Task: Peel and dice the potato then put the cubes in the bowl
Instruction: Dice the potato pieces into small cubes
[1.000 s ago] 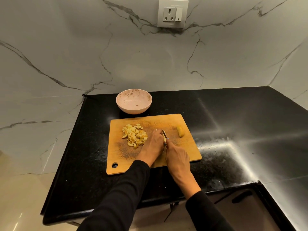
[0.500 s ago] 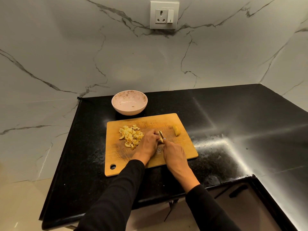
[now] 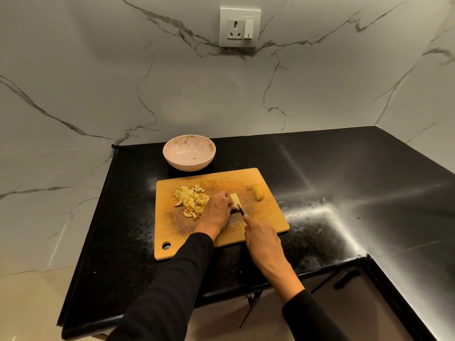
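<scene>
Since before, more pale potato strip [image 3: 234,198] shows past left hand [image 3: 218,209] pinning it; right hand [image 3: 261,239] grips knife [image 3: 240,209].

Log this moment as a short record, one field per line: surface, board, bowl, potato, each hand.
surface: black counter
board: wooden cutting board, lying flat on the counter
bowl: pink bowl behind the board, no cubes inside
potato: diced pile on the board; one piece near its right edge
left hand: holds potato strips
right hand: grips knife
</scene>
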